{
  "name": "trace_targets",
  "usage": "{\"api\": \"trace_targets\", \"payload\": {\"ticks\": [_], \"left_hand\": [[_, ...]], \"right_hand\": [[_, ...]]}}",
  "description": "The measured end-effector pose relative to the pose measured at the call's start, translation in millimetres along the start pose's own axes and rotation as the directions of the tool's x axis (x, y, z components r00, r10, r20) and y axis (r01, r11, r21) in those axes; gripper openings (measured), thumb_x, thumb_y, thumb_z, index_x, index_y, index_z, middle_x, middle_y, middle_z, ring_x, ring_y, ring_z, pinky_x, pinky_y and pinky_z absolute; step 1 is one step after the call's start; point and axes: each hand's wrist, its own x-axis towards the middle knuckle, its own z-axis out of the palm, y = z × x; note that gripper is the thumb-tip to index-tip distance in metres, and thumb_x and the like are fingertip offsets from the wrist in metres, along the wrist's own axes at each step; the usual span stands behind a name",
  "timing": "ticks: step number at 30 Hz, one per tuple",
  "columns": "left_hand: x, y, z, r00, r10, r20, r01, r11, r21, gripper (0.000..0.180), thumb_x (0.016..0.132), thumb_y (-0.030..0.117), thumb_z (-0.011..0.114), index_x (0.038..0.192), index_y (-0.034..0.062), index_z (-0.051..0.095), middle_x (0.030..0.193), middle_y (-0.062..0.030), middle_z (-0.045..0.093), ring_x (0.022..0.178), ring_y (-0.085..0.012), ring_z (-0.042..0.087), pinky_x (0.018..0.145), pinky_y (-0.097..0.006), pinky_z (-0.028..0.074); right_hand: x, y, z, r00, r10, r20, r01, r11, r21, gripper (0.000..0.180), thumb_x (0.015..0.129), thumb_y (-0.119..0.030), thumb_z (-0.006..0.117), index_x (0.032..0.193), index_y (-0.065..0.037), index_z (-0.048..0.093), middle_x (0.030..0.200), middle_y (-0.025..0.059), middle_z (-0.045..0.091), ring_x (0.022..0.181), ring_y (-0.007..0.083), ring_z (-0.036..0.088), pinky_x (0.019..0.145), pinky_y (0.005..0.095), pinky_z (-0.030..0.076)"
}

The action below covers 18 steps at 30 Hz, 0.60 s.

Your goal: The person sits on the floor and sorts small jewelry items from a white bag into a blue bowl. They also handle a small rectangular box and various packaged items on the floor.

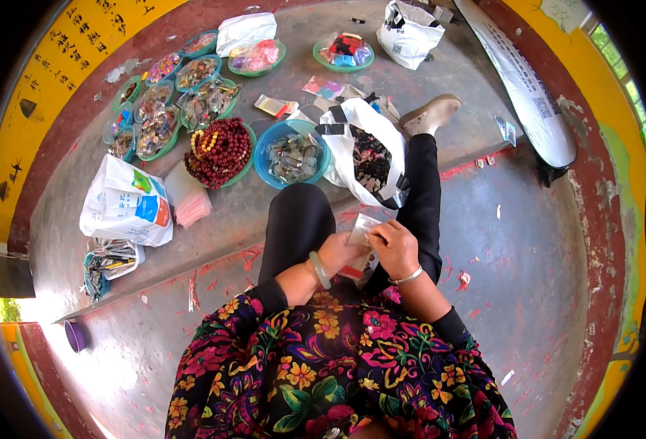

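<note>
Above my lap, both hands are closed on a small clear plastic packet (362, 228). My left hand (337, 254), with a pale bangle at the wrist, grips its left side. My right hand (396, 249), a silver bracelet below it, pinches the upper right edge. A red strip shows under the packet; whether it belongs to the packet I cannot tell. Just beyond my knees stands a white bag (385, 192) holding dark patterned pieces. Left of it is a blue bowl (263, 167) of small clear packets, and a green basin (247, 168) heaped with dark red bead strings (220, 152).
More basins (229, 110) of small goods crowd the far left. A printed white bag (122, 197) and a tray of metal tools (134, 257) stand at left. A raised floor edge (213, 252) crosses before me. A long white package (520, 80) leans at right; a purple bucket (76, 336) is lower left.
</note>
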Motion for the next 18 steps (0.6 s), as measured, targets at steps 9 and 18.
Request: {"api": "trace_targets", "payload": {"ticks": [9, 18], "left_hand": [[-7.4, 18.4, 8.4, 0.993, -0.044, 0.112, 0.045, 0.999, -0.013, 0.025, 0.072, -0.004, 0.063, 0.096, 0.0012, 0.057, 0.086, -0.0053, 0.062, 0.074, -0.0119, 0.06, 0.069, -0.024, 0.047], [-9.9, 10.7, -2.8, 0.981, -0.123, 0.153, 0.133, 0.989, -0.06, 0.026, 0.072, -0.001, 0.064, 0.097, 0.0014, 0.056, 0.083, -0.006, 0.062, 0.072, -0.0144, 0.061, 0.065, -0.026, 0.049]], "right_hand": [[0.1, 3.9, -4.9, 0.997, -0.013, -0.077, 0.008, 0.998, -0.07, 0.005, 0.069, -0.011, 0.062, 0.07, -0.008, 0.059, 0.063, 0.0091, 0.057, 0.056, 0.0272, 0.056, 0.049, 0.0343, 0.043], [6.5, 23.5, -10.8, 0.922, 0.382, -0.06, -0.342, 0.88, 0.329, 0.005, 0.072, -0.003, 0.063, 0.072, -0.002, 0.058, 0.057, 0.0039, 0.056, 0.05, 0.009, 0.053, 0.045, 0.0242, 0.04]]}}
